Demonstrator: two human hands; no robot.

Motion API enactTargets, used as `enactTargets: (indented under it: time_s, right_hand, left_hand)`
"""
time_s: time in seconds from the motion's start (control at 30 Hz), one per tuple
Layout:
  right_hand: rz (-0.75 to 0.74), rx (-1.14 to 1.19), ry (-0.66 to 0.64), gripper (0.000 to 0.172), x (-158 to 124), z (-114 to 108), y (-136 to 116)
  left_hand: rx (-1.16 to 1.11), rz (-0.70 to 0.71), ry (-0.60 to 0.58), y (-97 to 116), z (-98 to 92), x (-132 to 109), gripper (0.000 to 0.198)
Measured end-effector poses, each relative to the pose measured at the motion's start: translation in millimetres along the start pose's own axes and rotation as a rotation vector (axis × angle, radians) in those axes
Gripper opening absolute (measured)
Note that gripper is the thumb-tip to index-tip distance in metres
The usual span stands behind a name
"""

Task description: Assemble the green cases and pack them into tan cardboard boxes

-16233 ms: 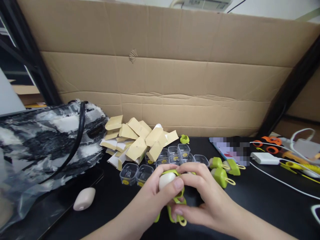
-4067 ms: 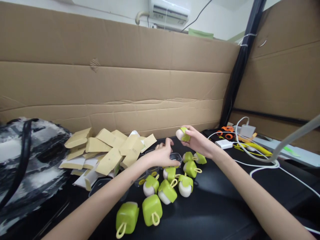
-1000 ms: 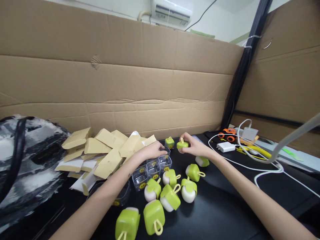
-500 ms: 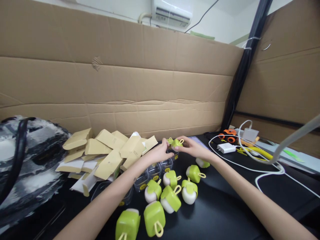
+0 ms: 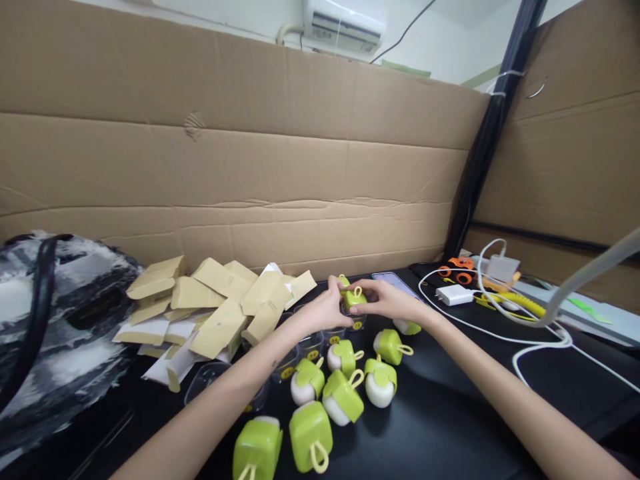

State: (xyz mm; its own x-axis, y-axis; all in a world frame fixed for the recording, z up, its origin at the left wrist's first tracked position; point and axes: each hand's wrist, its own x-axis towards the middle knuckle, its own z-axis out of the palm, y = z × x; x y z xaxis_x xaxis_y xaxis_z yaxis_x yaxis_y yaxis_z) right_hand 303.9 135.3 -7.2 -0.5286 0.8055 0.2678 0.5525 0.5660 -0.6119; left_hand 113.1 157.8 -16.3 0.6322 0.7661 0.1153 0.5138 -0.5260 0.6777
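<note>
Green, yellow-looped case (image 5: 354,299) upright; clear stickered cup (image 5: 358,322) just below.

Fingers of the right grip (image 5: 383,299) hide one side of the held pod (image 5: 356,299); the rear pod (image 5: 343,281) behind both grips is partly hidden. Left of them, a forearm (image 5: 235,390) covers parts of the cups (image 5: 313,345). The right grip half masks the phone (image 5: 393,277). Nearer than both grips, the front pod (image 5: 257,445) is cut off; so is the bag (image 5: 95,293), well left.
</note>
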Motion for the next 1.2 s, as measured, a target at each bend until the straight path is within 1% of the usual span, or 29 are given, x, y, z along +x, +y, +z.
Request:
enactTargets:
  time_s: [0.17, 0.33, 0.43, 0.57, 0.67, 0.77, 0.87, 0.93, 1.03, 1.2]
  right_hand:
    - [-0.027, -0.080, -0.054, 0.031, -1.8, -0.6, 1.3]
    - [-0.058, -0.167, -0.067, 0.031, -0.8, -0.5, 3.7]
    - [-0.052, -0.218, -0.090, 0.030, -0.6, -0.2, 4.9]
    - [-0.031, -0.276, -0.124, 0.032, -3.5, -0.2, 2.2]
    - [-0.013, -0.332, -0.109, 0.032, -4.6, 1.2, -1.7]
    - [0.022, -0.379, -0.043, 0.030, -2.0, 4.7, -3.3]
    - [0.071, -0.409, 0.027, 0.028, 3.8, 8.3, -0.3]
    - [0.089, -0.422, 0.049, 0.027, 8.6, 10.1, 3.1]
    - [0.101, -0.432, 0.065, 0.026, 16.1, 12.9, 7.0]
    - [0.101, -0.424, 0.099, 0.029, 22.0, 14.6, 4.9]
  left_hand:
    - [0.000, -0.015, 0.000, 3.0, 2.6, -0.6, 0.032]
    - [0.001, -0.018, 0.000, 3.2, 2.3, -1.3, 0.031]
    - [0.006, -0.017, -0.001, 2.5, 2.9, -0.9, 0.031]
    - [0.037, -0.025, -0.038, 4.1, 2.9, 0.4, 0.030]
    - [0.099, -0.031, -0.057, 10.5, -6.9, -1.7, 0.032]
    - [0.186, -0.025, -0.082, 20.3, -29.7, -9.2, 0.034]
    - [0.282, -0.021, -0.153, 28.2, -55.5, -19.9, 0.033]
    - [0.352, -0.040, -0.206, 30.4, -66.8, -25.5, 0.032]
    - [0.455, -0.069, -0.271, 30.3, -70.7, -28.5, 0.031]
    - [0.577, -0.041, -0.375, 29.2, -61.1, -25.1, 0.029]
